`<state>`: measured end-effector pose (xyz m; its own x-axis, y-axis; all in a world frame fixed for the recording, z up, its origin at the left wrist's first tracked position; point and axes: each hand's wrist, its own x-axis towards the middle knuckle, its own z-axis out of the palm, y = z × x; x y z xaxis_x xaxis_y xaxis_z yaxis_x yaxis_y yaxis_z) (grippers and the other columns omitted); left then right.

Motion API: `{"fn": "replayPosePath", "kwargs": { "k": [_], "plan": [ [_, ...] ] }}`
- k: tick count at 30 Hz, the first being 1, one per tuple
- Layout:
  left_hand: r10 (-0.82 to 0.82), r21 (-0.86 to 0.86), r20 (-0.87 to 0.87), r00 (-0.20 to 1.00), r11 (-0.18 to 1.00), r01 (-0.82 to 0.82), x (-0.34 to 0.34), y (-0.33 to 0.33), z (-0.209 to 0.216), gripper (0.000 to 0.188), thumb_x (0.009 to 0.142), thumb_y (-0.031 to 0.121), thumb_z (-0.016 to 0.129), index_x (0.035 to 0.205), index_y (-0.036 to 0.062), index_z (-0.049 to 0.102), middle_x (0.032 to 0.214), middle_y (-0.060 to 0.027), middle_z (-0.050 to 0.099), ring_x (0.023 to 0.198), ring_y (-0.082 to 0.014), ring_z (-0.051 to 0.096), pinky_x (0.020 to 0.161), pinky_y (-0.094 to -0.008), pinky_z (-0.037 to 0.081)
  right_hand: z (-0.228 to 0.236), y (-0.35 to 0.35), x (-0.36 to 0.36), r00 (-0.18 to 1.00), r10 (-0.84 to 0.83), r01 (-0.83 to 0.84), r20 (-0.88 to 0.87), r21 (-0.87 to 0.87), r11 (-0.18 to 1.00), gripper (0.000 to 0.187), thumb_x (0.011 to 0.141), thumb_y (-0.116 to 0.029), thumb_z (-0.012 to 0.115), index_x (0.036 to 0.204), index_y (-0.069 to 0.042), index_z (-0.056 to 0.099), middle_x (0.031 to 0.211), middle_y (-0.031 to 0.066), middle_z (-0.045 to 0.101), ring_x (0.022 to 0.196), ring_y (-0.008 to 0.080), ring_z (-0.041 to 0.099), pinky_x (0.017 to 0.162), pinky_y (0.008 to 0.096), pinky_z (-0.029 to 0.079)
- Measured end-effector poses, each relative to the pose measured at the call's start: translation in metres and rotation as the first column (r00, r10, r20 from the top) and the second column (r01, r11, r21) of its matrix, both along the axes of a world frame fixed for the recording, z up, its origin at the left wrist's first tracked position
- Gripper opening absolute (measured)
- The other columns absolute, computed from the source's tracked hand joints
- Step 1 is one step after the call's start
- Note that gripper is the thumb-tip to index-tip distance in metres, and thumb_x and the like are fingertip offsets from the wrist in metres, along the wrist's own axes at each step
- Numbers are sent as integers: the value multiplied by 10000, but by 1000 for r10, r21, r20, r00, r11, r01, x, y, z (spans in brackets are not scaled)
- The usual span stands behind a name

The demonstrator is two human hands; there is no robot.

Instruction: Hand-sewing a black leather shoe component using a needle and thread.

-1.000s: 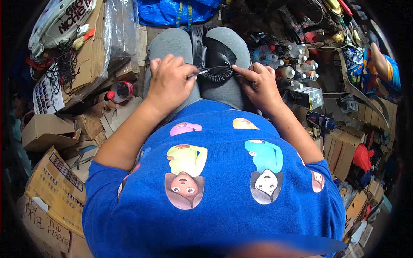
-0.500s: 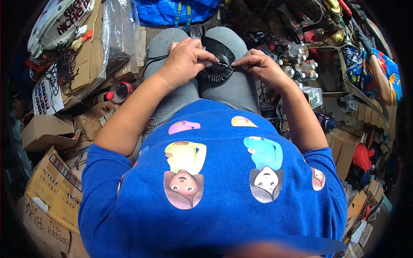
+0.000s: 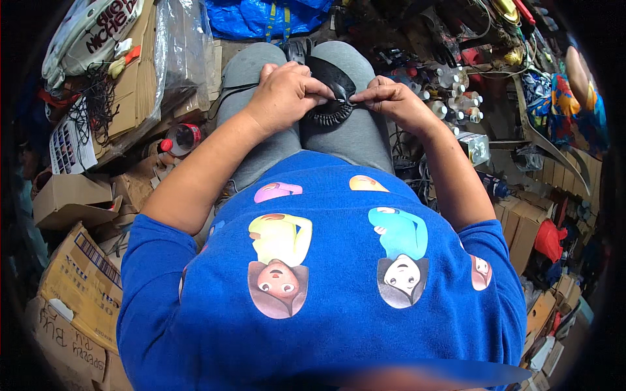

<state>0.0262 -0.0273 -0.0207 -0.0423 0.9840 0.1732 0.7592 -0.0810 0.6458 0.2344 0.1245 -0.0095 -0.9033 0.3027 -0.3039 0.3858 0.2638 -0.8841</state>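
Note:
A glossy black curved piece (image 3: 334, 77) with a ridged, coil-like lower rim (image 3: 329, 119) rests on my grey-clad thighs, between my hands. My left hand (image 3: 287, 94) comes over its left side, thumb and forefinger pinched together. From the right, my right hand (image 3: 390, 98) pinches close to the rim, its fingertips a short gap from the left ones. A small bright glint shows between the two pinches; what each one grips is too small to make out. Black straps or cords (image 3: 300, 49) lie between my knees, and a thin black cord (image 3: 231, 93) crosses my left thigh.
Cardboard boxes (image 3: 68, 199), flat cardboard sheets and a red-capped bottle (image 3: 182, 138) crowd my left. Beyond my knees is a blue bag (image 3: 261, 19). Several clear bottles (image 3: 456, 98) stand to the right. At the far right another person's arm (image 3: 576, 73) shows beside colourful cloth.
Both pinches have come slightly closer together over the black piece, my left hand shifting a little toward the right. The other person's arm at far right has moved up.

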Motion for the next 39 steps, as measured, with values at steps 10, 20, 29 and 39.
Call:
{"fn": "replayPosePath", "kwargs": {
  "k": [10, 20, 29, 39],
  "plan": [
    [-102, -18, 82, 991, 994, 104, -1, 6, 7, 111, 734, 170, 688, 842, 185, 710, 769, 13, 587, 873, -183, 537, 802, -350, 336, 5, -4, 0, 1000, 19, -18, -15, 113, 993, 306, 761, -41, 650, 1045, -140, 702, 758, -16, 493, 804, 114, 488, 756, 240, 414],
    [120, -220, 171, 978, 972, -81, 16, -1, 7, 141, 731, 210, 687, 868, 179, 686, 755, 36, 652, 856, -171, 559, 800, -379, 313, 9, -19, -3, 969, -239, 248, 69, -304, 920, 287, 809, -79, 674, 1091, -40, 641, 874, -2, 645, 765, 44, 558, 712, 203, 462],
    [138, -364, 299, 944, 931, -21, 22, 19, 9, 132, 737, 195, 687, 802, 95, 630, 741, -11, 631, 780, -176, 587, 800, -359, 351, 11, -7, -20, 992, -105, 112, 69, -111, 987, 130, 778, -91, 706, 873, -13, 664, 865, 18, 649, 778, 79, 571, 709, 237, 464],
    [-66, -232, -66, 996, 971, 49, -3, 3, 29, 93, 797, 155, 615, 844, 75, 615, 778, -107, 608, 864, -277, 571, 772, -416, 411, 6, 7, 7, 970, -230, 242, 76, -367, 898, 204, 766, -161, 737, 894, -43, 632, 804, -23, 563, 758, 76, 519, 741, 229, 424]
  ]
}}
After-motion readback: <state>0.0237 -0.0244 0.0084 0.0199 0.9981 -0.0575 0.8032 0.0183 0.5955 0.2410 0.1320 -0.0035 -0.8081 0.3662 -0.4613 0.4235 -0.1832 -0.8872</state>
